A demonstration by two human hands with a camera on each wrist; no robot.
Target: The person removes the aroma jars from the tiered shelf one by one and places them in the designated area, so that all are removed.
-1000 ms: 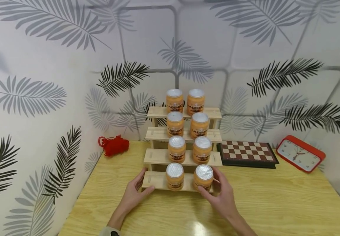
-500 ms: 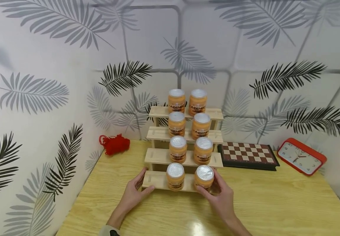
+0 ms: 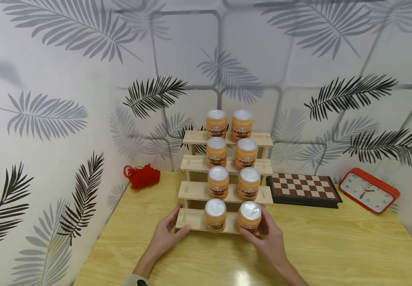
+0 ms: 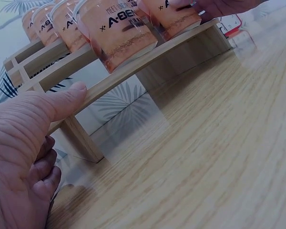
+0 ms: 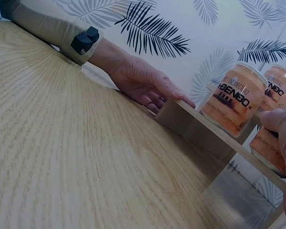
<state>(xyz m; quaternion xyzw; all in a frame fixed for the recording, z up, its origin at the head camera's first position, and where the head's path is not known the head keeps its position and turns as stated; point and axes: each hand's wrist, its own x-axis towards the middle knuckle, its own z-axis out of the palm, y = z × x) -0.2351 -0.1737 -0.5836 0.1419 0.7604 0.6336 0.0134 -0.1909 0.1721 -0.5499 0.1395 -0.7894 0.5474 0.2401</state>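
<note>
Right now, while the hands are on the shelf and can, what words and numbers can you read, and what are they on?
"A-BENBO": on the orange cans.
"MEET UNEXPECTEDLY": smaller letters on the front-left can, pieced together from both wrist views.
"10", "8", "7", "4": on the red clock; some of its other numbers are too blurred to be sure.
The tiny print under the big name on the cans is too small to read.

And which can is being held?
The right can on the bottom step: the right hand grips it, while no hand touches the other cans.
</note>
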